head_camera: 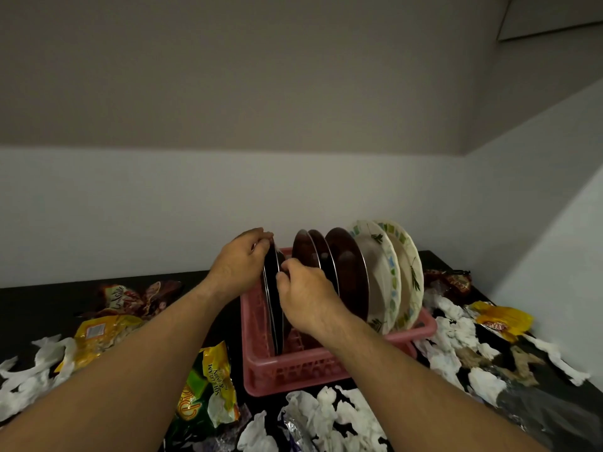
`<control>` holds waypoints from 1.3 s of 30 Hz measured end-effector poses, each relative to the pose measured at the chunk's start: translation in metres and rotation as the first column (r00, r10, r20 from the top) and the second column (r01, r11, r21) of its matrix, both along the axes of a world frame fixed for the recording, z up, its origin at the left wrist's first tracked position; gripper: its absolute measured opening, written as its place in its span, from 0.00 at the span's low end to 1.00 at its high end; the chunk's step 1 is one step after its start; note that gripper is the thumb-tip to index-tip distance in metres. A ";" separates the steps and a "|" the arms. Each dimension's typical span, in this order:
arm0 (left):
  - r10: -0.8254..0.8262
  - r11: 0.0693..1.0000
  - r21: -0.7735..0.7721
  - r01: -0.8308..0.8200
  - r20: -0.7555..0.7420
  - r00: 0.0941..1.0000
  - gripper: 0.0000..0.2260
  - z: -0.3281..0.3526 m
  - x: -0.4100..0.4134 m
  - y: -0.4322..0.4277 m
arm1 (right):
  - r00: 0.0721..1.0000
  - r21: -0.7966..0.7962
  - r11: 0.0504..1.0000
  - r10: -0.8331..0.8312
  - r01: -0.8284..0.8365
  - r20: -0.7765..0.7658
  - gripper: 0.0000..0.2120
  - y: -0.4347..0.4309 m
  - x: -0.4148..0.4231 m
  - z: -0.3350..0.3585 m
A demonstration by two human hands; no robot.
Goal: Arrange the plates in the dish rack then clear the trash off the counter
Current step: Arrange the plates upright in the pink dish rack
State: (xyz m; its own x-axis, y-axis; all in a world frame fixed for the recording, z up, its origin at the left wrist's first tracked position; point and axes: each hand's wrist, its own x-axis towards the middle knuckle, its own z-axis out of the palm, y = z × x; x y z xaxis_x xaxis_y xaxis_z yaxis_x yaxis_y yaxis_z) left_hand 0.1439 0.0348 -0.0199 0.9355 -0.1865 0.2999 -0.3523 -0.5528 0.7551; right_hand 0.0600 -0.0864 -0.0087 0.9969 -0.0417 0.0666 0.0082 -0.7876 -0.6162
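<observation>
We found five plates (375,275) racked; both hands, left hand (239,262) and right hand (306,295), pinched a dark plate (271,298) entering the dish rack (293,370). Trash (456,340) remained uncleared.

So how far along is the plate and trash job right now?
Partly done. Three dark plates and two patterned plates already stand upright in the pink dish rack. In hand: the left hand and right hand both grip one more dark plate, setting it at the rack's left end. Left to do: tissues and snack wrappers lie all over the counter.
</observation>
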 end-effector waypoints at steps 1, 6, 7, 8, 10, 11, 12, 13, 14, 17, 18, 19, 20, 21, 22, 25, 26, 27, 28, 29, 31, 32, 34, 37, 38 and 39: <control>-0.008 1.000 0.008 0.008 -0.003 1.000 0.17 0.000 0.001 0.001 | 1.000 -0.051 0.999 -0.001 0.001 0.014 0.16 0.001 0.001 0.000; -0.011 1.000 -0.003 0.011 -0.011 1.000 0.17 -0.002 -0.001 0.001 | 0.999 -0.271 0.962 -0.045 0.037 -0.024 0.23 0.005 0.011 0.005; -0.007 1.000 -0.016 0.007 -0.017 1.000 0.18 -0.002 -0.002 0.001 | 0.996 -0.260 0.964 -0.075 0.057 -0.058 0.25 0.005 0.014 0.006; -0.004 1.000 -0.024 0.003 -0.024 1.000 0.18 -0.003 -0.003 0.000 | 0.992 -0.262 0.963 -0.096 0.071 -0.086 0.27 0.007 0.016 0.008; 0.004 1.000 -0.023 -0.005 -0.032 0.999 0.19 -0.002 -0.005 -0.001 | 0.985 -0.262 0.962 -0.112 0.075 -0.129 0.28 0.008 0.022 0.011; 0.005 1.000 -0.020 -0.005 -0.024 1.000 0.19 -0.002 -0.007 -0.002 | 0.985 -0.261 0.962 -0.114 0.078 -0.127 0.27 0.008 0.026 0.015; 0.002 1.000 -0.024 -0.002 -0.018 1.000 0.18 0.000 -0.008 -0.003 | 0.987 -0.254 0.964 -0.114 0.081 -0.116 0.26 0.007 0.029 0.020; -0.002 0.999 -0.033 0.002 -0.018 1.000 0.16 0.001 -0.010 -0.004 | 0.989 -0.250 0.965 -0.111 0.083 -0.101 0.25 0.005 0.032 0.027; -0.006 0.999 -0.039 0.005 -0.019 1.000 0.16 0.002 -0.011 -0.004 | 0.991 -0.252 0.964 -0.110 0.087 -0.081 0.26 0.003 0.035 0.034; -0.002 1.000 -0.011 0.001 -0.013 1.000 0.16 0.005 -0.013 -0.005 | 0.992 -0.277 0.953 -0.123 0.121 0.007 0.26 -0.007 0.039 0.060; -0.002 1.000 -0.005 0.002 -0.011 1.000 0.16 0.005 -0.012 -0.006 | 0.991 -0.276 0.952 -0.122 0.130 0.047 0.25 -0.010 0.038 0.069; -0.005 1.000 -0.004 0.005 -0.012 1.000 0.16 0.005 -0.012 -0.007 | 0.990 -0.273 0.953 -0.115 0.133 0.084 0.24 -0.012 0.038 0.076; -0.011 1.000 -0.003 0.011 -0.012 1.000 0.16 0.005 -0.012 -0.008 | 0.988 -0.276 0.952 -0.106 0.133 0.112 0.24 -0.013 0.038 0.082; -0.018 1.000 -0.002 0.018 -0.009 1.000 0.16 0.005 -0.012 -0.010 | 0.987 -0.287 0.949 -0.098 0.131 0.126 0.24 -0.013 0.038 0.086; -0.024 1.000 -0.002 0.024 -0.009 1.000 0.16 0.005 -0.012 -0.011 | 0.987 -0.301 0.945 -0.092 0.128 0.130 0.25 -0.011 0.037 0.088; -0.022 1.000 0.006 0.022 -0.005 1.000 0.16 0.005 -0.011 -0.011 | 0.990 -0.328 0.938 -0.079 0.114 0.117 0.26 -0.007 0.036 0.080; -0.016 1.000 0.005 0.016 -0.004 1.000 0.15 0.005 -0.011 -0.011 | 0.991 -0.330 0.938 -0.075 0.109 0.113 0.25 -0.005 0.036 0.075; -0.009 1.000 0.001 0.009 -0.001 1.000 0.15 0.004 -0.011 -0.010 | 0.992 -0.334 0.937 -0.068 0.101 0.111 0.25 -0.003 0.036 0.069; -0.002 1.000 -0.002 0.002 0.003 1.000 0.15 0.003 -0.011 -0.008 | 0.992 -0.345 0.934 -0.058 0.093 0.111 0.24 -0.001 0.036 0.063; 0.003 1.000 -0.006 -0.003 0.004 1.000 0.15 0.002 -0.011 -0.007 | 0.993 -0.361 0.929 -0.047 0.083 0.106 0.23 0.001 0.037 0.057; 0.011 1.000 -0.011 -0.011 0.001 1.000 0.16 0.001 -0.010 -0.005 | 0.995 -0.378 0.923 -0.036 0.069 0.094 0.22 0.004 0.038 0.046; 0.015 1.000 -0.006 -0.015 0.000 1.000 0.16 0.001 -0.009 -0.004 | 0.996 -0.378 0.923 -0.037 0.066 0.085 0.22 0.005 0.039 0.042; 0.023 1.000 0.011 -0.023 0.002 1.000 0.17 0.000 -0.007 0.000 | 0.996 -0.392 0.917 -0.048 0.071 0.068 0.22 0.006 0.040 0.034; 0.023 1.000 0.020 -0.022 -0.005 1.000 0.18 -0.001 -0.004 0.003 | 0.996 -0.401 0.912 -0.080 0.084 0.027 0.23 0.007 0.039 0.025; 0.021 1.000 0.021 -0.021 -0.007 1.000 0.18 -0.002 -0.004 0.003 | 0.996 -0.400 0.913 -0.089 0.084 0.008 0.23 0.007 0.038 0.022; 0.020 0.999 0.025 -0.020 -0.008 1.000 0.18 -0.002 -0.003 0.003 | 0.995 -0.397 0.914 -0.095 0.083 -0.010 0.23 0.007 0.037 0.018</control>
